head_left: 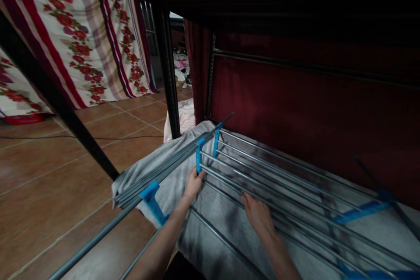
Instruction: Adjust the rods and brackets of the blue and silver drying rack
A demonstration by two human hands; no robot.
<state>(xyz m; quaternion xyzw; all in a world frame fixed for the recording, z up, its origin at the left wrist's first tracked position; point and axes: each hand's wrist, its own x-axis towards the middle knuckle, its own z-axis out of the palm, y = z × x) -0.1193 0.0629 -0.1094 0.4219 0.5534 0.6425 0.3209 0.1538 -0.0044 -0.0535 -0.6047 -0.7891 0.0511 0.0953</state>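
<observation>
A rack of grey metal tubes joined by blue plastic connectors [215, 142] lies across a grey cloth, much like a clothes drying rack. My left hand [194, 182] is closed round the lower end of the nearer blue connector [198, 153], where the tubes run into it. Further right, my right hand [257, 211] has its fingers curled over one of the metal tubes [229, 182]; its fingertips are partly hidden. A bundle of loose grey tubes [164, 169] lies left of my left hand. Another blue connector [152, 203] sits beside my left forearm on a long tube.
Black metal posts [169, 74] frame the space, with a dark surface overhead. A dark red cloth [295, 109] hangs behind the rack. The grey cloth [197, 203] covers the surface below. To the left are a tiled floor [82, 153], a cable and a flowered curtain [82, 43].
</observation>
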